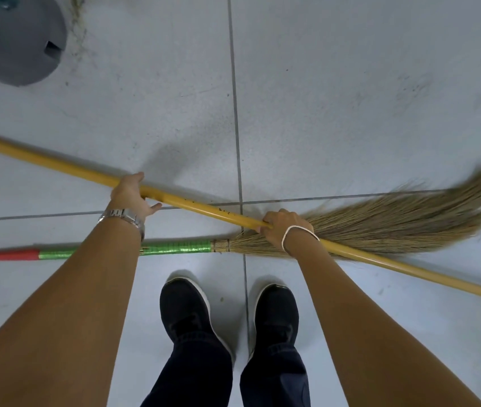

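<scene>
At the far left top corner I see a grey plastic thing [13, 39] on the tiled floor [350, 98], cut off by the edge; I cannot tell what it is. Below it, the yellow pole [204, 208] enters from the left edge and slopes down to the right, all the way to the right edge. Under the pole lies a broom [174, 248], its handle wrapped red at the left end and green further along.

My left hand [130, 195] grips the pole about a third of the way along, fingers curled over the top and one fingertip showing beneath it. A metal watch [123, 217] sits on that wrist. The left forearm crosses in front of the broom's green wrap.

Near the middle bottom, two dark shoes [184, 306] stand side by side on the tiles, close to a grout line.

My right hand [283, 227] is closed round the pole further down, knuckles up, just right of where the grout lines cross. A thin white band [298, 230] circles that wrist. Here the pole passes over the broom's straw bristles [395, 221], close to where they are bound to the handle.

The bristles fan out toward the right edge, and their tips are blurred.
</scene>
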Demonstrator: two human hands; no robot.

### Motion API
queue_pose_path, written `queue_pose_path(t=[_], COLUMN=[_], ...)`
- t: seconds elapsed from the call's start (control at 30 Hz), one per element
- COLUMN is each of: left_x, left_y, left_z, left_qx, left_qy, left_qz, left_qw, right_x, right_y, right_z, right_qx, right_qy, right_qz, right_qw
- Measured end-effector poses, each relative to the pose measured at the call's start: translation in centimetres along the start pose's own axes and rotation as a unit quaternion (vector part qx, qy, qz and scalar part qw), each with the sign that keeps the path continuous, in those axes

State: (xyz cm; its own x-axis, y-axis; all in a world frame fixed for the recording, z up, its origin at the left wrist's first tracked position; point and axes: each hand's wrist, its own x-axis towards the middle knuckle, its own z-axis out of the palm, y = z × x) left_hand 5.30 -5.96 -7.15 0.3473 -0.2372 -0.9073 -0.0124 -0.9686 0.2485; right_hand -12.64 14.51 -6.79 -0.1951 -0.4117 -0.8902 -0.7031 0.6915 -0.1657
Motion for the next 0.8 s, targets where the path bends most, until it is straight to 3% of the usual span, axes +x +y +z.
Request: queue_pose_path(t=[0.23, 0.57, 0.8], left_x=[-3.2, -16.4, -25.8], left_y=[0.5, 2.4, 3.1], left_z=[-1.2, -1.7, -3.5], left_qx=[-0.075, -0.176, -0.205], left_qy=[-0.029, -0.012, 0.054], left_qz=[0.04, 0.171, 0.273], left_qw=[0.996, 0.969, 0.938], right_x=[-1.8, -9.8, -17.7], right_y=[-0.2, 0.1, 0.6], right_z=[-2.2, -10.6, -15.1], right_qx=[0.075, 0.101, 0.121], right_qy=[-0.002, -0.019, -0.056], right_qz=[0.009, -0.012, -0.025], right_qw=[0.997, 0.995, 0.991])
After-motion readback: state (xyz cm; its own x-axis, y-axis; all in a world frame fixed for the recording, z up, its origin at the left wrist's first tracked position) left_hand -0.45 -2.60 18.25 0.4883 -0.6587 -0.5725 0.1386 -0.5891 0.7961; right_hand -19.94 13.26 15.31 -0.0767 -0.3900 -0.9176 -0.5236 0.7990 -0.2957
